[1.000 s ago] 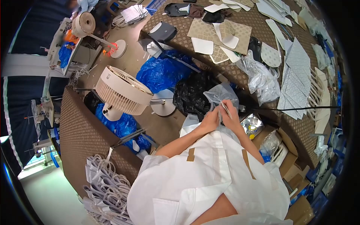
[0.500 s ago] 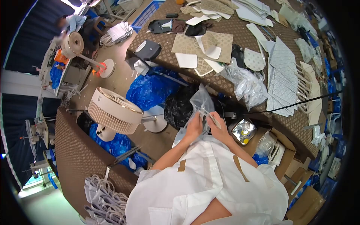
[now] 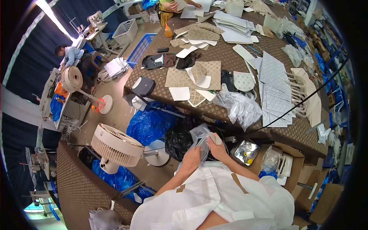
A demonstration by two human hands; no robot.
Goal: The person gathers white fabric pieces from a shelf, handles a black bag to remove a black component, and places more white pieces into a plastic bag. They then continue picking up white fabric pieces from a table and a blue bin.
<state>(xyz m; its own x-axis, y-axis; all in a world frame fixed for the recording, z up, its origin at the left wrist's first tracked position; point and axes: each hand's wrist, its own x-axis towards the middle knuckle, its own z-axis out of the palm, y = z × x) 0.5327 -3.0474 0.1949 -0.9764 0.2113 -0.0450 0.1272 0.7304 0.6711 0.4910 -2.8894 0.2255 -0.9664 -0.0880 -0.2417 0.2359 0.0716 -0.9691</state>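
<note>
1. Plainly, the clear plastic bag [image 3: 199, 134] is at the hands, in front of the wearer's torso, with its loose upper part rising between them
2. The left hand [image 3: 191, 157] is curled nearly into a fist, fingers closed around the lower part of the bag
3. The right hand [image 3: 217, 148] is bent in a pinch, with a small pale flat piece [image 3: 216, 138] between thumb and fingers; whether it also grips the film, I cannot tell
4. The film looks very light, limp and a little slippery, so it probably creases and clings to itself; a thumb-and-finger hold near an edge should suit it, since a hard pull could stretch it
5. The pale piece seems light but stiffer, and is likely best pinched across its flat faces
6. Beyond the bag lies a black plastic bag [image 3: 177, 140], with a blue plastic bag [image 3: 149, 124] farther left
7. On the brown patterned table [image 3: 159, 94] ahead are crumpled clear plastic [image 3: 241, 109] and quilted pale panels [image 3: 274, 88]
8. Right of the hands sit a shiny metallic tray [image 3: 241, 151] and a cardboard box [image 3: 297, 168]
9. Off to the left stands a cream fan [image 3: 117, 147], well apart from both hands
</note>
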